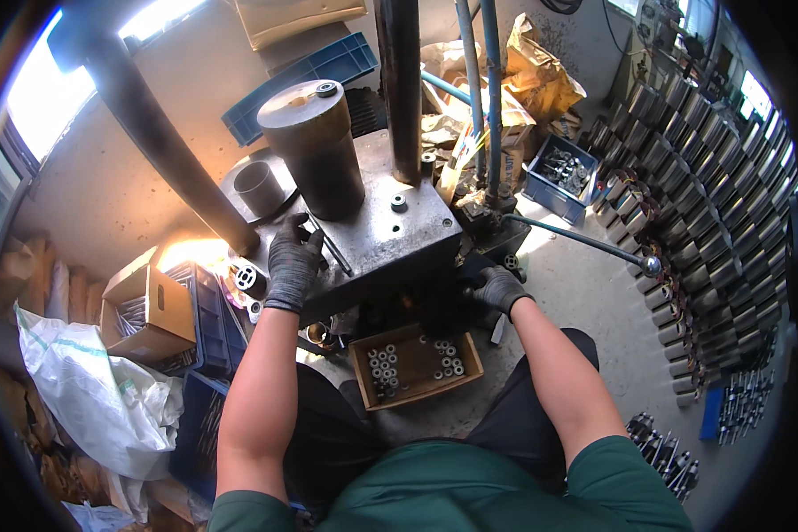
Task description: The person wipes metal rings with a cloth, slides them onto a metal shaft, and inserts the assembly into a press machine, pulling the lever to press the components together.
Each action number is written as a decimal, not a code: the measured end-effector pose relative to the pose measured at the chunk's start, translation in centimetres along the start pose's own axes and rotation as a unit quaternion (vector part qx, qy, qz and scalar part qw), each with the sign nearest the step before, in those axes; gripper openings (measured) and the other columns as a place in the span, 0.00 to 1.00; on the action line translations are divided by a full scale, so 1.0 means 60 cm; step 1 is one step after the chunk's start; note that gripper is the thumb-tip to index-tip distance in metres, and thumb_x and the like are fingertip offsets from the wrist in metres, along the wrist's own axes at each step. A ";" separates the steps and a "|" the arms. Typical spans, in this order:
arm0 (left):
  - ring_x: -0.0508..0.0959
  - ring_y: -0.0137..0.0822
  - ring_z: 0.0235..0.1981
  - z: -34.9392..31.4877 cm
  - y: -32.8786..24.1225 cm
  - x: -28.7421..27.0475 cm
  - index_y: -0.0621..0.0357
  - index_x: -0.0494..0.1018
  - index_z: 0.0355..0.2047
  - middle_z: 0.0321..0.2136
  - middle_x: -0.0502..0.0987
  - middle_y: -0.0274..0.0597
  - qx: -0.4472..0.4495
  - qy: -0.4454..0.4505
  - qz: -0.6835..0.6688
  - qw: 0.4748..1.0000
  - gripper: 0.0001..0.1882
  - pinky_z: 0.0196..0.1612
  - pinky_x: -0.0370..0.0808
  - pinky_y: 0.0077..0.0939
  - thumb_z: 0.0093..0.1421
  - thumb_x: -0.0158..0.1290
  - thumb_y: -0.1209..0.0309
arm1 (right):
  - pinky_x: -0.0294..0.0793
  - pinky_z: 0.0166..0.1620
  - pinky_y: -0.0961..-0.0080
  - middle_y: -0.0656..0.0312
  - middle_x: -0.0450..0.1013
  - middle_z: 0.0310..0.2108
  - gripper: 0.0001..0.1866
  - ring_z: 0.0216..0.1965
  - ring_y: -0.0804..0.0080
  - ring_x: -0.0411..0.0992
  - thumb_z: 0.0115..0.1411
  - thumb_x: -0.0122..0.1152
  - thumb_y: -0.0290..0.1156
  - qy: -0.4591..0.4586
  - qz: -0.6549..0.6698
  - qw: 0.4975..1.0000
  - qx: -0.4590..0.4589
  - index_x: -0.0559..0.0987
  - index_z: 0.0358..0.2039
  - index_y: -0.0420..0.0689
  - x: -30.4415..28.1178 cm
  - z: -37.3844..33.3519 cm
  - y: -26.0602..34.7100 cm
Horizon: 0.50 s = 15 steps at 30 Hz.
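Note:
My left hand, in a grey knit glove, is over the left front of a steel press block. Its thumb and forefinger are apart beside a thin dark rod lying on the block; I see nothing between them. My right hand, gloved too, reaches to a dark shape below the block's right front corner; shadow hides most of its fingers. A thick upright steel cylinder stands on the block, with a small ring on top. Left of it is a short hollow metal sleeve. Another small ring sits further right.
A wooden tray of small rings stands below the block, between my knees. Two dark columns rise at the block. A long lever with a ball end juts right. Stacked metal cylinders line the right; boxes and a white sack lie left.

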<state>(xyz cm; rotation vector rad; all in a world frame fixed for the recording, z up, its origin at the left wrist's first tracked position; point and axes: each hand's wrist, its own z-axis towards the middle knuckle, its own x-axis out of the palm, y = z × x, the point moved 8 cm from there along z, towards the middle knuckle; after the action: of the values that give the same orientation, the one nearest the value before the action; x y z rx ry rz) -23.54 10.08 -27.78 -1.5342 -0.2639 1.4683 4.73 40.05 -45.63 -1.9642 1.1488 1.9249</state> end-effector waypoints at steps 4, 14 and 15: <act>0.80 0.32 0.31 -0.035 -0.038 0.006 0.61 0.72 0.54 0.36 0.79 0.43 0.032 0.015 -0.140 0.990 0.20 0.37 0.78 0.29 0.61 0.59 0.74 | 0.76 0.52 0.58 0.44 0.78 0.44 0.22 0.48 0.47 0.77 0.49 0.69 0.42 0.051 -0.019 0.998 -0.017 0.83 0.43 0.45 0.023 -0.004 0.003; 0.78 0.27 0.34 -0.130 -0.135 0.069 0.59 0.75 0.51 0.36 0.80 0.38 0.175 0.134 -0.132 0.966 0.18 0.41 0.78 0.26 0.60 0.61 0.75 | 0.77 0.39 0.63 0.52 0.79 0.36 0.09 0.37 0.53 0.79 0.62 0.58 0.35 -0.157 0.242 0.954 -0.077 0.77 0.40 0.46 -0.100 -0.038 0.013; 0.79 0.31 0.36 -0.133 -0.136 0.081 0.60 0.74 0.51 0.37 0.80 0.40 0.193 0.152 -0.101 0.964 0.19 0.43 0.78 0.28 0.60 0.61 0.74 | 0.77 0.39 0.63 0.52 0.79 0.36 0.09 0.37 0.53 0.79 0.62 0.58 0.35 -0.157 0.239 0.955 -0.080 0.77 0.40 0.46 -0.115 -0.050 0.026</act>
<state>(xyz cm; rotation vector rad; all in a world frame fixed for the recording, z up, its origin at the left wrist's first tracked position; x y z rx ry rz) -11.83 13.99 -26.47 -1.3430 0.0494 1.0346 7.00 39.94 -38.30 -1.4495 1.5125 2.5256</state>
